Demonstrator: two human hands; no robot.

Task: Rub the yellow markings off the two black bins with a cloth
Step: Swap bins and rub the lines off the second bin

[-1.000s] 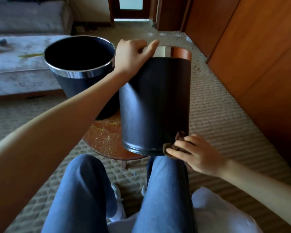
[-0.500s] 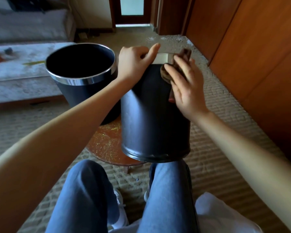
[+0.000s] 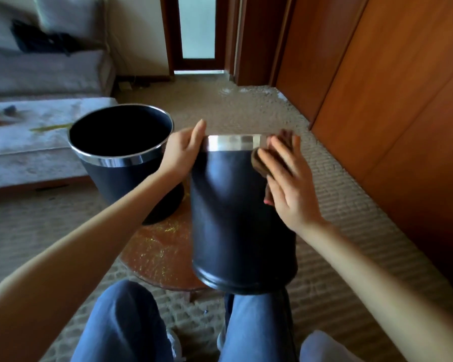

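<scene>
Observer: Knee first, since it is nearest. The base of the near bin seems to sit on or just above it, at the edge of the round worktop. The exact contact is hidden.

Colleague: And how does its long axis run?

Observer: From the base by the knee, up and away to the chrome band. The open mouth is tipped away from the person, so only the outer wall shows.

Colleague: Where is the cloth?

Observer: Directly under the fingers of the right hand. They lie straight and slightly spread, pressing the brown cloth flat against the upper right of the wall just below the band. They pinch nothing.

Colleague: And the other hand?

Observer: The left hand grips the rim on the opposite side, level with the right fingers. Its thumb lies along the outside and the rest of the hand is wrapped over the edge.

Colleague: So which relation does the next stroke turn on?

Observer: Nearly the whole wall lies below the fingers, toward the person. A stroke along the axis would likely come down toward the base, with the left hand bracing against the push. No yellow shows on the side facing the camera, so any marks must be under the cloth or round the back.

Colleague: And beyond the fingers?

Observer: The far bin stands upright on the worktop, to the left of the left hand and apart from the near one. No hand touches it. Yellow specks dust the worktop between the two bins.
</scene>
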